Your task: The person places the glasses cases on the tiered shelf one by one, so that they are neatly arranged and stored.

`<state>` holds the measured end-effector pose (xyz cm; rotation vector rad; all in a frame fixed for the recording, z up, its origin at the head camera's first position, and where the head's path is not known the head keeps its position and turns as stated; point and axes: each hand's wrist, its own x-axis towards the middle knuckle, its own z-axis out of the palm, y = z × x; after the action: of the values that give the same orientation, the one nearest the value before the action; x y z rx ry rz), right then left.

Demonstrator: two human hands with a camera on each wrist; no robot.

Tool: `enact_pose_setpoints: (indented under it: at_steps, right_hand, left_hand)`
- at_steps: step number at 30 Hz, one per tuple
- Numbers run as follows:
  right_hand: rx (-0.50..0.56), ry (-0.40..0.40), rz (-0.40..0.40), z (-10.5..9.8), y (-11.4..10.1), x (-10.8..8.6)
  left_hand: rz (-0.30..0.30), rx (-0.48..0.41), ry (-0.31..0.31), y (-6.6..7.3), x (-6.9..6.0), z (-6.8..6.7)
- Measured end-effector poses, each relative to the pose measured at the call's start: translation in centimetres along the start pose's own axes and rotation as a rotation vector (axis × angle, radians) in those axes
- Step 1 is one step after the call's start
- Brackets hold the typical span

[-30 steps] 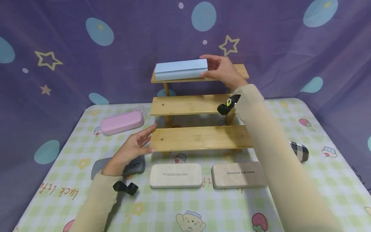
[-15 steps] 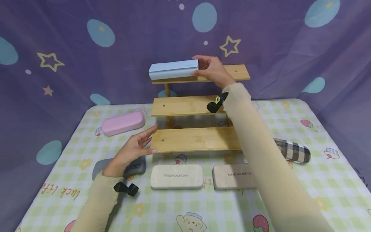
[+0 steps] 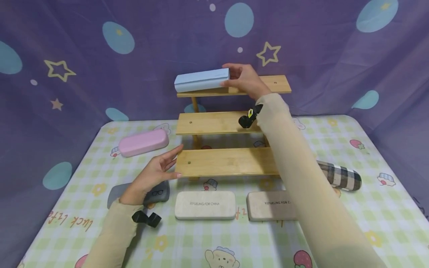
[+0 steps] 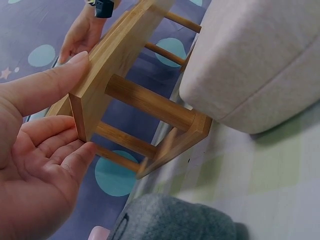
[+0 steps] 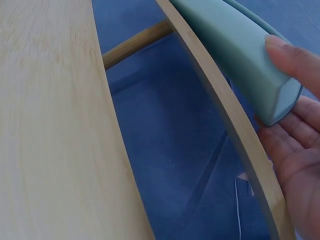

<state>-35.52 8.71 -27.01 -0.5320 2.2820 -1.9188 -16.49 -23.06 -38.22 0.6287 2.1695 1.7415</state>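
A light blue glasses case (image 3: 202,80) lies at the left part of the top tier of a three-tier wooden display stand (image 3: 228,162). My right hand (image 3: 246,80) grips its right end, thumb in front and fingers behind. In the right wrist view the glasses case (image 5: 240,55) is at the board's edge; whether it bears fully on the wood I cannot tell. My left hand (image 3: 152,173) holds the left end of the lowest tier between thumb and fingers, as the left wrist view also shows on the stand (image 4: 112,65).
A pink case (image 3: 143,143) lies at the back left, and a grey case (image 3: 157,191) is partly behind my left wrist. In front of the stand are a white case (image 3: 205,205) and a beige case (image 3: 269,206). A checked case (image 3: 342,175) is partly behind my right sleeve.
My right hand has shifted the light blue glasses case leftward along the top tier, mostly in the first half second. My left hand keeps its hold on the stand.
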Motion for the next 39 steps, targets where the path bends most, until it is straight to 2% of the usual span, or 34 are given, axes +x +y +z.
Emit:
enact_pose_setpoints:
  at_steps: [12,20,31,39]
  right_hand:
    - [-0.170,-0.103,0.050,-0.5,-0.1,0.0]
    - [-0.283,-0.103,0.058,-0.8,-0.4,-0.2]
    - [-0.233,-0.094,0.074,-1.2,-0.5,-0.5]
    - [-0.231,-0.097,0.054,-2.7,-0.1,-2.2]
  left_hand:
    - [-0.021,0.006,0.002,-0.1,0.0,0.0]
    - [-0.002,0.005,-0.004,-0.3,0.1,0.0]
    - [0.011,0.000,-0.016,-0.4,0.1,0.0]
    - [0.005,0.012,-0.009,-0.5,0.1,-0.1]
